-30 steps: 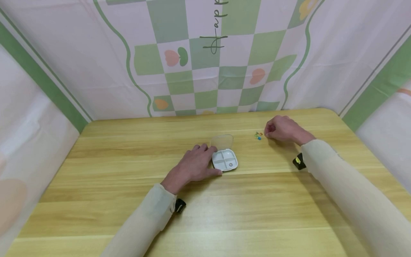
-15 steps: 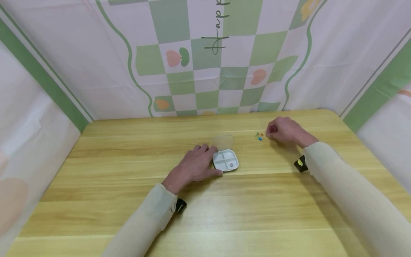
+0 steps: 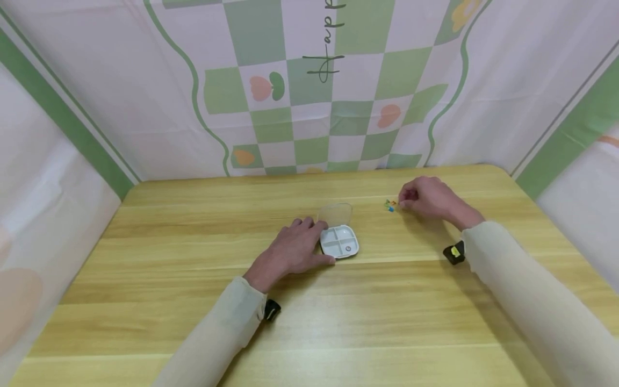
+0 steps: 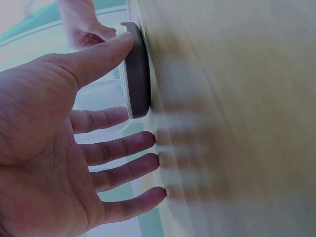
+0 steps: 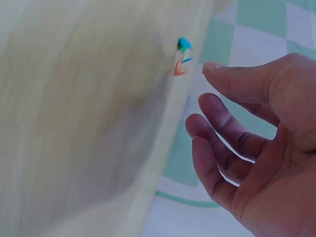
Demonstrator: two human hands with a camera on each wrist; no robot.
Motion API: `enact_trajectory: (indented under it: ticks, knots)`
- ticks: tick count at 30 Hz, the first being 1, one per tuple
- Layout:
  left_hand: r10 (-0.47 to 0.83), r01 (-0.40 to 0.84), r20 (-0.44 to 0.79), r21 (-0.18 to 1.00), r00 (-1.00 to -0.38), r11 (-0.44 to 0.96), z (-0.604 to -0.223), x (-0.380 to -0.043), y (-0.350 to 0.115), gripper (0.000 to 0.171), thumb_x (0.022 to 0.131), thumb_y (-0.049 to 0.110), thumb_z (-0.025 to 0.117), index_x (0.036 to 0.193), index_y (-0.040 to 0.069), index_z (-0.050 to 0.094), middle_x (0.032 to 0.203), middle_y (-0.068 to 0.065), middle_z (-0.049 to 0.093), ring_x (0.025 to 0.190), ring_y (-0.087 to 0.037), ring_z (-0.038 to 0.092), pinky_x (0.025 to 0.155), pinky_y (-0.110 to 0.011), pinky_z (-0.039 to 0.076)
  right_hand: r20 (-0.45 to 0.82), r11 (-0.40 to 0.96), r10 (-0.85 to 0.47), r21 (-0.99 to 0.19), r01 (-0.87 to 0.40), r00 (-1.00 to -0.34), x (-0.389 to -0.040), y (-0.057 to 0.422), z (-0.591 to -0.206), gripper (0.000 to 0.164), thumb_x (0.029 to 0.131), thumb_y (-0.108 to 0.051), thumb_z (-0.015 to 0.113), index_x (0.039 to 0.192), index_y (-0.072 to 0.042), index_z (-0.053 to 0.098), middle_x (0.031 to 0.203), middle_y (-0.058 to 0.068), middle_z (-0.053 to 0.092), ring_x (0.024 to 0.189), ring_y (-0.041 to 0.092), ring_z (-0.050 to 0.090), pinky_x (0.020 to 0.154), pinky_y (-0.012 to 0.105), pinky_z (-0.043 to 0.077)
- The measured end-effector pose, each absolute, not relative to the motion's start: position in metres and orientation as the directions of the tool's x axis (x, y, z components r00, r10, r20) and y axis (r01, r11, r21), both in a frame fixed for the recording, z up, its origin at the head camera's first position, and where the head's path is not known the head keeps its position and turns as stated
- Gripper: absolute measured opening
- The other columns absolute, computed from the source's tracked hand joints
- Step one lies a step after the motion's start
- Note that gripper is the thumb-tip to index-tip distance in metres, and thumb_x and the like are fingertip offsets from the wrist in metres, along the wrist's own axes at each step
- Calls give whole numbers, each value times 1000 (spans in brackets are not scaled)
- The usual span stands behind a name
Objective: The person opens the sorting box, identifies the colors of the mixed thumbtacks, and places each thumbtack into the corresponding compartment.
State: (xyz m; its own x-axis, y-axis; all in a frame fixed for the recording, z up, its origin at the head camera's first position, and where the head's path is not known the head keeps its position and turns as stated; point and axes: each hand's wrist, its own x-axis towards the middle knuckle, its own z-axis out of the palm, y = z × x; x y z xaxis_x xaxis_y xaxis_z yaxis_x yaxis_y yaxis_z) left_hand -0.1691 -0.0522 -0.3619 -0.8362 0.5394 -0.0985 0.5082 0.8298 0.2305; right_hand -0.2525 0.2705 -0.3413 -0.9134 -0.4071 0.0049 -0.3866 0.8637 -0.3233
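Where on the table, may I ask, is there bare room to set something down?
The table is bare left of the left hand and between the sleeves. It is crowded around the white box, its open lid and the small pieces by the right hand.

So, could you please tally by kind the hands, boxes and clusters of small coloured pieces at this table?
Hands: 2 (left hand, right hand)
White compartmented box: 1
Cluster of small coloured pieces: 1 (pieces too small to count reliably)
Total: 4
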Motion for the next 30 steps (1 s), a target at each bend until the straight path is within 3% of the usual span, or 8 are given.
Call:
enact_trajectory:
  ticks: [20,30]
  knots:
    - [542,513,-91,224,-835,828,-362,-170,-52,75,80,62,56,138,18,38,123,-8,48,103,-23,46,78,-40,41,180,780,-514,-308,-545,-838,-210,218,-313,4,84,-20,65,81,-19,66,79,-5,54,75,12,52,69,33,41]
    - [541,510,-90,233,-836,828,-362,-169,-53,75,79,61,57,137,17,39,123,-8,48,102,-23,46,77,-40,41,196,738,-582,-280,-614,-789,-190,194,-309,4,84,-22,66,80,-23,66,80,-9,54,77,9,53,70,32,42]
